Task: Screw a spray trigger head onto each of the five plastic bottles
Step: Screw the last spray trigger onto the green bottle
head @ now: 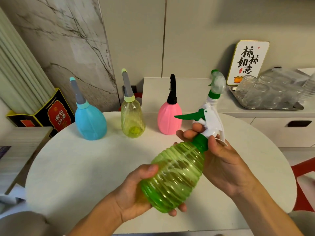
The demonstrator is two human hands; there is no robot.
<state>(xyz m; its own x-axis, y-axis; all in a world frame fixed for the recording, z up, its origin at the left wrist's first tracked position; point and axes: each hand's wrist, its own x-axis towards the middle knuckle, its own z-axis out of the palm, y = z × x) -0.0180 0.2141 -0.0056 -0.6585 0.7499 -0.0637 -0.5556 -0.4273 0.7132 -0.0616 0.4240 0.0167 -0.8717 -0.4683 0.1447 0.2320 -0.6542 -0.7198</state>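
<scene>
Both hands (136,189) gripping one green bottle (173,176)

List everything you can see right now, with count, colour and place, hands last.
green ribbed bottle: one, clear green, held tilted above the table
white trigger head: one, white with green lever and collar, on the held bottle
blue bottle: one, far left on the table
yellow bottle: one, clear yellow, beside the blue
pink bottle: one, black head, right of the yellow
white bottle: one, green collar, partly hidden behind the trigger head
glasses: several, clear, on a tray on the counter
sign: one, white, against the wall
left hand: grips the bottle body
right hand: grips the collar
</scene>
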